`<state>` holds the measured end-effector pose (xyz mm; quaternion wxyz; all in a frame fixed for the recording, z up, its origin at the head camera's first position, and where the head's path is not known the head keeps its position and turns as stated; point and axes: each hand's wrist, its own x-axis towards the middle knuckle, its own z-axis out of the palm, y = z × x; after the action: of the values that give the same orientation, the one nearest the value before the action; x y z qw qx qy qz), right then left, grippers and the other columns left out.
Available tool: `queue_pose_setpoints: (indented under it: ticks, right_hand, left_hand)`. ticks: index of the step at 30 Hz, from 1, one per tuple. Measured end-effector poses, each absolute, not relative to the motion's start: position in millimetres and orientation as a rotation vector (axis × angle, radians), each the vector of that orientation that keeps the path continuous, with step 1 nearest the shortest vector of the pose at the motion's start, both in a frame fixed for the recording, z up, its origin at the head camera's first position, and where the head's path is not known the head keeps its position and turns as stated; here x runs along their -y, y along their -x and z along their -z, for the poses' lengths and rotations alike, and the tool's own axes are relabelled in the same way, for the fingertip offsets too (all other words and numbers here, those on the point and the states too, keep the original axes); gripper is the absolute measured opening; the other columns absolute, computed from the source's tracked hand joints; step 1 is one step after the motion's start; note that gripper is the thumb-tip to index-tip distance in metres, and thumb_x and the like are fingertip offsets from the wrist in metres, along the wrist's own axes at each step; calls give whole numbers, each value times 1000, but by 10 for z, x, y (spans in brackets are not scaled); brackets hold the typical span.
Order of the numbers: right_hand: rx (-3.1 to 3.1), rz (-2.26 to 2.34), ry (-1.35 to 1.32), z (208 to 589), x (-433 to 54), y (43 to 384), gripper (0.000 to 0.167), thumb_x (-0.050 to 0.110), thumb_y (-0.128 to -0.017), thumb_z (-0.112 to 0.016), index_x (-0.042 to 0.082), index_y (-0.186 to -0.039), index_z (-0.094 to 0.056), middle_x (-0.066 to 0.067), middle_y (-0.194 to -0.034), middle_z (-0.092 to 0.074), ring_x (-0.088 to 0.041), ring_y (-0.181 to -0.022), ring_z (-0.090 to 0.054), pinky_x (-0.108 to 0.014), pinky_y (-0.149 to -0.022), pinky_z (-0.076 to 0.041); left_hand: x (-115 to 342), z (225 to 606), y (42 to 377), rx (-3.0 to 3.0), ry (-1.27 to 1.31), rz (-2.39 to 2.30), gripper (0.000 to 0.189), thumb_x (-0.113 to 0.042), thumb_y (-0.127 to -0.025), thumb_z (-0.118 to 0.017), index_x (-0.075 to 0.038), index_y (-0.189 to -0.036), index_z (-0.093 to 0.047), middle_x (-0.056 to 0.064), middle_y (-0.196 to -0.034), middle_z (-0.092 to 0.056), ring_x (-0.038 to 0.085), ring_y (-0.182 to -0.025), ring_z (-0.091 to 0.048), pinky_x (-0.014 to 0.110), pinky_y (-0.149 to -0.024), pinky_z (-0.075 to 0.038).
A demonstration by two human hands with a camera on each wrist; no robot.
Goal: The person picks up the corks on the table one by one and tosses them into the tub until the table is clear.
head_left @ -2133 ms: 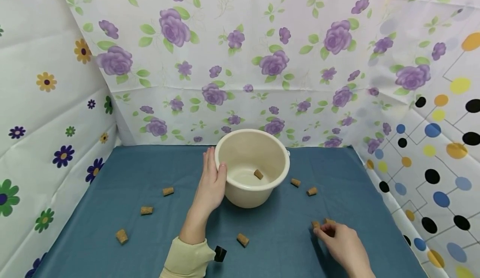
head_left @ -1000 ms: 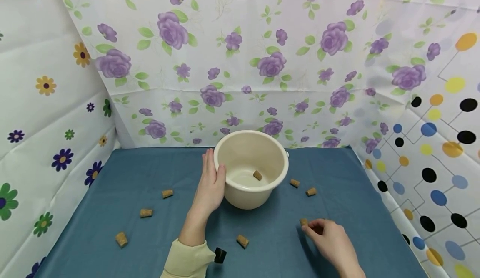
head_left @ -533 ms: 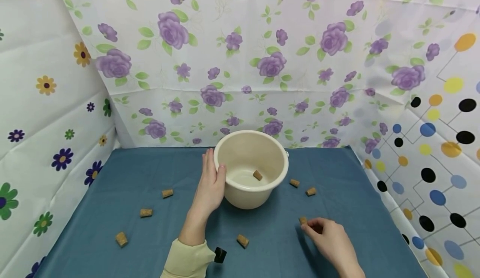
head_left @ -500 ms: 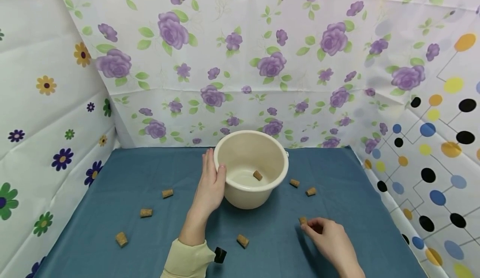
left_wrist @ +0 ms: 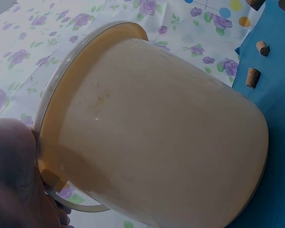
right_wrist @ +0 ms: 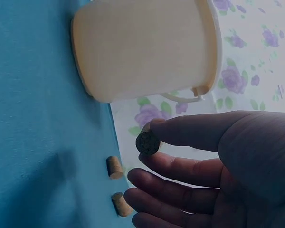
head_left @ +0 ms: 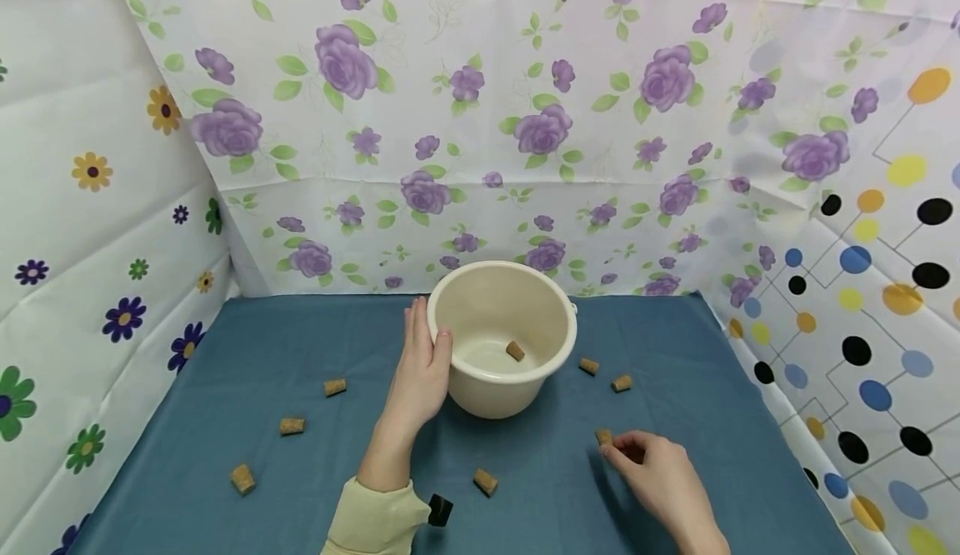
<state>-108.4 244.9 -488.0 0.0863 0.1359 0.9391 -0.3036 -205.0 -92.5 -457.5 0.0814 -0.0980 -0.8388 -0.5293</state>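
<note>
cork (head_left: 603, 437), pinched by the right hand (head_left: 663, 480) between thumb and forefinger, is nearer the bucket (head_left: 497, 397) than two seconds ago. in the right wrist view its round end faces us, long axis running away; it looks brown, that end dark and speckled. it hangs above the blue cloth (head_left: 547, 497). the left hand (head_left: 420, 376) rests straight-fingered against the bucket's side; another cork (head_left: 515, 351) lies inside.

Cream bucket (head_left: 495, 392) upright, brown cork (head_left: 515, 351) lying inside; second cork (right_wrist: 147, 142) pinched aloft.
</note>
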Motion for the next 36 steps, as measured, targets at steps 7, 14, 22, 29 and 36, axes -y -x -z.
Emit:
queue_pose_setpoints:
  ticks: [7, 14, 22, 29, 36]
  right_hand:
    - [-2847, 974, -410, 4680, -2504, 1127, 40, 48, -99, -77, 11, -113, -81, 2, -98, -76, -16, -86, -70, -44, -73, -59]
    - [-2903, 1030, -325, 4504, -2490, 1182, 54, 63, -97, -72, 14, -119, -80, 3, -105, -78, -18, -95, -72, -46, -78, -60]
    - [-2953, 1095, -216, 4316, -2287, 1233, 46, 57, -99, -73, 16, -120, -80, 2, -110, -78, -19, -100, -73, -45, -82, -61]
    - [-2971, 1159, -165, 4169, -2170, 1268, 39, 49, -102, -74, 17, -122, -79, 2, -111, -77, -20, -104, -73, -47, -87, -60]
    - [-2978, 1236, -123, 4076, -2101, 1303, 38, 49, -102, -74, 17, -123, -79, 2, -113, -77, -20, -105, -73, -47, -89, -61]
  left_hand:
    - [929, 4571, 2046, 2522, 282, 1597, 71, -37, -119, -35, -13, -173, 3, 8, -179, 5, 23, -164, 12, 63, -127, -11]
    - [928, 4568, 2045, 2522, 284, 1591, 70, -36, -119, -36, -13, -173, 2, 8, -179, 5, 24, -164, 11, 64, -127, -11]
    - [939, 4567, 2047, 2525, 278, 1578, 70, -36, -119, -36, -11, -173, 1, 9, -179, 4, 25, -164, 10, 64, -127, -11]
    - [936, 4569, 2050, 2517, 272, 1593, 70, -37, -119, -37, -12, -173, 0, 8, -179, 3, 24, -164, 10, 64, -127, -12]
    - [923, 4563, 2039, 2515, 284, 1591, 72, -43, -118, -34, -10, -173, -1, 10, -179, 2, 25, -164, 10, 63, -127, -11]
